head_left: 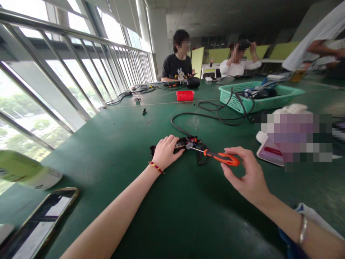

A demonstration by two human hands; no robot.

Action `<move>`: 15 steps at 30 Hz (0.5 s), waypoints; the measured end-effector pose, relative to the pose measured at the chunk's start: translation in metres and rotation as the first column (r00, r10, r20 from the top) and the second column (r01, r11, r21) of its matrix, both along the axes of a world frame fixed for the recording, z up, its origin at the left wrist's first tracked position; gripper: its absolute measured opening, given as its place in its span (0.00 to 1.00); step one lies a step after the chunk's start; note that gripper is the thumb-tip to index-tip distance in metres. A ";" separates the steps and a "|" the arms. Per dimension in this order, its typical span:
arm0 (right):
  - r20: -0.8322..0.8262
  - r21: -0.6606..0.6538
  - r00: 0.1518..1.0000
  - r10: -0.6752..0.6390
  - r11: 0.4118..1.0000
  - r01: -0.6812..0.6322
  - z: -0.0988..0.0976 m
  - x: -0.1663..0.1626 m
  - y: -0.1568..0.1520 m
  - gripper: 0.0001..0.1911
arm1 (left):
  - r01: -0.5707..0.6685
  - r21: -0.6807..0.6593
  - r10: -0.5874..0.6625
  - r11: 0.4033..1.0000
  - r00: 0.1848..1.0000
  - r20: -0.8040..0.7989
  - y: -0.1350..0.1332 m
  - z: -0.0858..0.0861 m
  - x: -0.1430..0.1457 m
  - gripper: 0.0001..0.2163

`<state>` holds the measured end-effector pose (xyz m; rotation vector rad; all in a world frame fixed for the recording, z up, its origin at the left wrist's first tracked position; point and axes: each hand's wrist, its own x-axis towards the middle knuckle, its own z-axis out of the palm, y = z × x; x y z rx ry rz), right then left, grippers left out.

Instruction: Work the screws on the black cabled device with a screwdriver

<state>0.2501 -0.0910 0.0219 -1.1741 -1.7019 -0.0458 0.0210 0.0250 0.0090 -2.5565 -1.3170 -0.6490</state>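
Observation:
A small black device (pixel 188 143) with exposed wires and circuit parts lies on the green table (pixel 188 216). My left hand (pixel 165 151) rests on top of its left end, fingers curled over it, pressing it down. My right hand (pixel 246 172) pinches the orange handle of a screwdriver (pixel 222 157), whose thin metal tip points left into the device's open part. A black cable (pixel 185 117) runs from the device toward the back of the table.
A phone (pixel 43 219) lies at the near left, beside a pale green object (pixel 24 172). A red box (pixel 185 95) and a teal basket (pixel 258 95) with cables stand farther back. A pink-edged device (pixel 269 151) lies to the right. Two people sit at the far end.

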 end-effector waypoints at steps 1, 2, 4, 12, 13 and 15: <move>0.007 -0.002 1.000 0.005 1.000 -0.004 0.000 0.000 0.000 0.15 | -0.003 -0.001 0.003 1.000 1.000 0.000 0.000 0.000 0.000 0.13; 0.020 -0.022 1.000 0.013 1.000 -0.013 0.001 0.000 0.000 0.13 | -0.006 -0.001 0.006 1.000 1.000 -0.002 0.000 0.000 0.000 0.13; 0.045 -0.092 0.998 0.038 0.995 -0.034 0.002 0.000 -0.001 0.08 | -0.011 -0.003 0.011 1.000 1.000 -0.006 0.000 0.000 0.000 0.13; 0.016 -0.010 1.000 -0.003 1.000 0.003 0.001 0.000 0.001 0.15 | -0.007 0.000 0.007 1.000 1.000 0.001 -0.001 0.001 0.001 0.12; 0.021 -0.008 1.000 0.011 1.000 -0.011 0.001 0.000 0.001 0.14 | -0.007 0.002 0.007 1.000 1.000 0.001 -0.001 0.000 0.001 0.12; 0.039 -0.066 0.998 0.039 0.997 -0.036 0.001 0.000 0.000 0.11 | -0.006 0.006 0.006 1.000 1.000 -0.002 0.000 0.000 0.001 0.12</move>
